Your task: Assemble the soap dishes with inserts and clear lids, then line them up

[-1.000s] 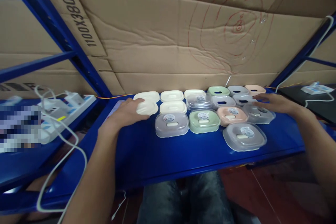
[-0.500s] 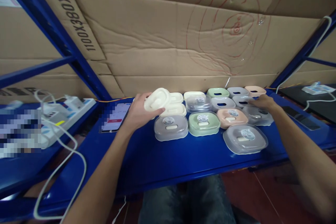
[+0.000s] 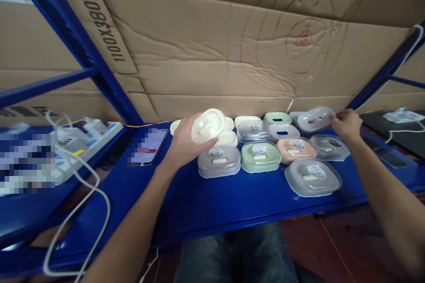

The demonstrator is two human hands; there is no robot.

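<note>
Blue shelf (image 3: 206, 203) carries rows of lidded boxes. My left hand (image 3: 184, 143) grips cream lid (image 3: 208, 124), tilted, lifted above row. My right hand (image 3: 347, 124) pinches grey lid (image 3: 314, 119) by edge, raised over back row.

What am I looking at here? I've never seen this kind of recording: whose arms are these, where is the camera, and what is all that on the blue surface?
There is no machine here. The camera sits on a person's head and looks forward and down, so both arms reaching in from below are that person's own. The left hand holds a cream plastic lid lifted and tilted above the others. The right hand grips the edge of a grey lid, also raised. Both hands work over a blue metal shelf, where similar small lidded containers lie in rows: cream, grey, green, pink and clear ones, several with a round sticker. A phone lies on the shelf to the left. Further left sits a power strip with white cables. Flattened cardboard forms the wall behind.
</note>
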